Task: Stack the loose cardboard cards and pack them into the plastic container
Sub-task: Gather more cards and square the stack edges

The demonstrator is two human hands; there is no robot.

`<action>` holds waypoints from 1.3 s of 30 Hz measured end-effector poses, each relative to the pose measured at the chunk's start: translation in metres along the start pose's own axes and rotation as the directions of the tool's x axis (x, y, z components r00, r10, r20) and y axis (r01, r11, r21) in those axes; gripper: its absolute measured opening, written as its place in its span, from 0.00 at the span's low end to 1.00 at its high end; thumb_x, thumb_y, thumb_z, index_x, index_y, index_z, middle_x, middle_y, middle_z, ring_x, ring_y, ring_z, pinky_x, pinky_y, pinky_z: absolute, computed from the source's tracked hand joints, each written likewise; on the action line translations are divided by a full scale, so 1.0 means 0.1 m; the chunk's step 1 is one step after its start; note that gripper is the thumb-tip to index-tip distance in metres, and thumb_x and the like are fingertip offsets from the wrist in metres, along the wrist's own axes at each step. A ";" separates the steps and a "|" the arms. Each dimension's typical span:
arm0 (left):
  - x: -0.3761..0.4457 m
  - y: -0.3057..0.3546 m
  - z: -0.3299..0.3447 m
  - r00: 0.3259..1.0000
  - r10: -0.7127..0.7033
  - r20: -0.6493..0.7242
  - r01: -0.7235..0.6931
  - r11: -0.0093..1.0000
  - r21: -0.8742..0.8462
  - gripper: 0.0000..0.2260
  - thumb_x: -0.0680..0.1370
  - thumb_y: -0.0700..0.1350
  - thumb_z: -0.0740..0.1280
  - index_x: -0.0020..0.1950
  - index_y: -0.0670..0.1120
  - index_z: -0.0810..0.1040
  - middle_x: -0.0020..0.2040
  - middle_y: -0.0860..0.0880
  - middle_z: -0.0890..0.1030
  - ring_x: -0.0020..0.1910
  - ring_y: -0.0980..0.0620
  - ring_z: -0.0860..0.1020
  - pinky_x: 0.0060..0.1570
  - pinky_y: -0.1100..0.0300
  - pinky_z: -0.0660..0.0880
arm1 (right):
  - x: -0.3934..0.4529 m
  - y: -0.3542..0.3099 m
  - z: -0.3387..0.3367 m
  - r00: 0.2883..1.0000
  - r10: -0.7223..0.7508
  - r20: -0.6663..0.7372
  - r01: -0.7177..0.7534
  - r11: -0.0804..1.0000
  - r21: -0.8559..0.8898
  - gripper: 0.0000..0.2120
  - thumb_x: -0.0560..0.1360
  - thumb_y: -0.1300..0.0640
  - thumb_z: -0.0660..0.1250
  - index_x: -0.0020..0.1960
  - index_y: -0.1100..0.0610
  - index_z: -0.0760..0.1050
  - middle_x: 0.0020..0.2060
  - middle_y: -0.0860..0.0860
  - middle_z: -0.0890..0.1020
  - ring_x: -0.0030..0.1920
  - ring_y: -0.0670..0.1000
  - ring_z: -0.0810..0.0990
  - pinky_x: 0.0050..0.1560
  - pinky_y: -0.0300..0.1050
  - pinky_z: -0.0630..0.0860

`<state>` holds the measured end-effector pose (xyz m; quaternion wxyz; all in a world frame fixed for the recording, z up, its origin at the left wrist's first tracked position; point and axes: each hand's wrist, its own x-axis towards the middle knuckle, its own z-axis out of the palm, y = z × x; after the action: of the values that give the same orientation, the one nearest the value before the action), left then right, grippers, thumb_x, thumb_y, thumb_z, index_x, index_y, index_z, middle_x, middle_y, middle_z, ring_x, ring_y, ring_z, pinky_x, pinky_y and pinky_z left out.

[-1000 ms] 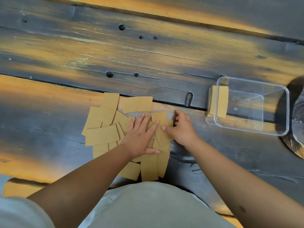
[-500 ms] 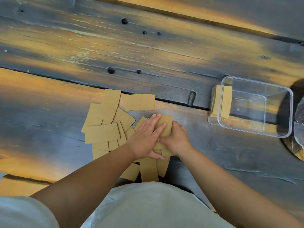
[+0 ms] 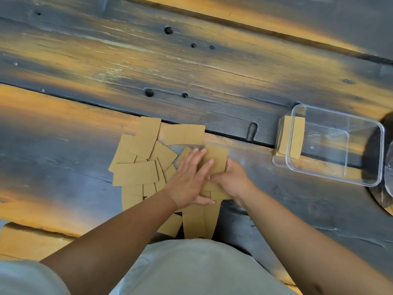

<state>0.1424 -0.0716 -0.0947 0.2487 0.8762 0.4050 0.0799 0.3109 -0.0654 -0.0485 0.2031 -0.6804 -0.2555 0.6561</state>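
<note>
Several loose brown cardboard cards (image 3: pixel 136 174) lie scattered and overlapping on the wooden table in front of me. My right hand (image 3: pixel 230 179) grips a small stack of cards (image 3: pixel 215 158) by its right edge. My left hand (image 3: pixel 189 178) lies flat on that stack, fingers together and pointing away from me. A clear plastic container (image 3: pixel 333 145) stands to the right, apart from both hands. A few cards (image 3: pixel 292 136) stand on edge against its left inner wall.
The table (image 3: pixel 191 71) is dark weathered planks with orange streaks and a gap running across. A dark round object (image 3: pixel 382 188) sits at the right edge behind the container. My lap in light cloth (image 3: pixel 187 269) fills the bottom of the view.
My right hand slid left and gathered cards into a stack. My left hand moved onto that stack and now presses it.
</note>
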 end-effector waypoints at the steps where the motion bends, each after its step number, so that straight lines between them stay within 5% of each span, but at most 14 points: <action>1: -0.03 0.01 -0.01 0.998 -0.068 -0.007 0.068 0.998 0.012 0.51 0.64 0.66 0.73 0.74 0.42 0.53 0.74 0.37 0.52 0.74 0.35 0.52 0.70 0.36 0.53 | 0.01 -0.04 -0.03 0.998 -0.010 -0.054 0.012 0.999 0.036 0.20 0.65 0.64 0.75 0.54 0.50 0.78 0.45 0.51 0.86 0.48 0.54 0.84 0.50 0.59 0.81; 6: -0.22 -0.02 -0.01 0.958 -0.240 0.159 0.229 0.970 0.082 0.42 0.72 0.65 0.65 0.77 0.46 0.53 0.77 0.39 0.54 0.77 0.40 0.50 0.70 0.38 0.59 | 0.00 -0.25 -0.30 0.973 -0.041 -0.226 0.098 0.965 0.245 0.18 0.68 0.69 0.73 0.55 0.55 0.76 0.48 0.54 0.85 0.49 0.59 0.84 0.45 0.60 0.81; 11: -0.13 -0.01 -0.17 0.949 -0.284 0.138 0.295 0.952 -0.075 0.46 0.71 0.68 0.65 0.78 0.47 0.48 0.78 0.45 0.49 0.77 0.45 0.47 0.73 0.43 0.54 | -0.06 -0.39 -0.46 0.889 -0.315 -0.332 0.266 0.946 -0.186 0.22 0.67 0.62 0.76 0.53 0.43 0.73 0.43 0.35 0.79 0.43 0.31 0.77 0.41 0.30 0.73; 14: 0.12 0.03 -0.37 0.922 -0.387 -0.006 0.360 0.864 -0.351 0.44 0.69 0.66 0.68 0.76 0.55 0.47 0.77 0.53 0.48 0.76 0.50 0.50 0.73 0.49 0.54 | -0.13 -0.39 -0.49 0.847 -0.411 -0.338 0.294 0.890 -0.348 0.22 0.67 0.57 0.76 0.52 0.37 0.71 0.39 0.30 0.77 0.42 0.29 0.75 0.40 0.30 0.70; 17: 0.47 0.06 -0.57 0.925 -0.344 -0.163 0.245 0.864 -0.440 0.45 0.68 0.64 0.70 0.77 0.57 0.48 0.77 0.52 0.47 0.76 0.49 0.50 0.72 0.50 0.55 | -0.20 -0.28 -0.50 0.805 -0.504 -0.313 0.344 0.827 -0.444 0.21 0.68 0.55 0.76 0.50 0.37 0.69 0.36 0.31 0.77 0.41 0.28 0.76 0.37 0.27 0.68; 19: 0.68 0.05 -0.65 0.965 -0.207 -0.158 0.136 0.918 -0.374 0.44 0.69 0.60 0.73 0.77 0.55 0.52 0.77 0.49 0.49 0.76 0.47 0.52 0.72 0.51 0.57 | -0.24 -0.18 -0.51 0.804 -0.520 -0.288 0.347 0.804 -0.482 0.20 0.68 0.55 0.75 0.51 0.37 0.70 0.37 0.34 0.79 0.41 0.34 0.78 0.39 0.29 0.71; 23: 0.82 0.01 -0.53 0.989 -0.005 0.147 0.046 0.961 -0.272 0.31 0.73 0.51 0.73 0.73 0.51 0.65 0.74 0.47 0.62 0.71 0.50 0.64 0.68 0.60 0.62 | -0.28 0.06 -0.56 0.848 -0.479 -0.228 0.279 0.768 -0.576 0.18 0.69 0.57 0.74 0.54 0.44 0.73 0.39 0.46 0.81 0.40 0.49 0.79 0.41 0.46 0.76; 29: 0.67 0.08 -0.22 0.979 -0.108 0.173 0.174 0.884 -0.434 0.29 0.73 0.45 0.74 0.71 0.49 0.67 0.70 0.50 0.66 0.69 0.54 0.66 0.62 0.79 0.53 | -0.23 0.24 -0.67 0.834 -0.520 -0.181 0.305 0.711 -0.634 0.17 0.68 0.59 0.76 0.55 0.53 0.79 0.46 0.46 0.78 0.48 0.49 0.77 0.47 0.40 0.70; 34: 0.62 0.27 -0.12 0.958 -0.199 0.208 0.283 0.782 -0.555 0.39 0.68 0.54 0.76 0.74 0.56 0.59 0.76 0.59 0.49 0.71 0.64 0.52 0.62 0.78 0.51 | -0.18 0.36 -0.64 0.881 -0.437 -0.179 0.247 0.750 -0.614 0.18 0.68 0.58 0.75 0.57 0.52 0.79 0.51 0.49 0.82 0.52 0.52 0.80 0.51 0.40 0.72; 37: 0.61 0.29 -0.17 0.950 -0.234 0.207 0.312 0.734 -0.603 0.44 0.63 0.63 0.75 0.74 0.61 0.56 0.75 0.62 0.50 0.72 0.63 0.54 0.65 0.70 0.55 | -0.16 0.33 -0.57 0.882 -0.405 -0.240 0.226 0.812 -0.538 0.32 0.67 0.53 0.75 0.67 0.46 0.66 0.54 0.43 0.79 0.51 0.46 0.78 0.51 0.43 0.74; 39: 0.59 0.30 -0.21 0.946 -0.251 0.206 0.324 0.699 -0.638 0.47 0.62 0.64 0.75 0.74 0.61 0.55 0.75 0.60 0.53 0.73 0.60 0.56 0.69 0.62 0.58 | -0.14 0.29 -0.52 0.875 -0.405 -0.265 0.212 0.813 -0.542 0.34 0.66 0.50 0.76 0.65 0.42 0.61 0.55 0.43 0.78 0.51 0.48 0.78 0.49 0.48 0.77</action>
<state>0.1945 -0.0362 -0.0654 0.5734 0.6588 0.4684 0.1335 0.3647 -0.0942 -0.0522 0.1710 -0.7681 -0.4815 0.3860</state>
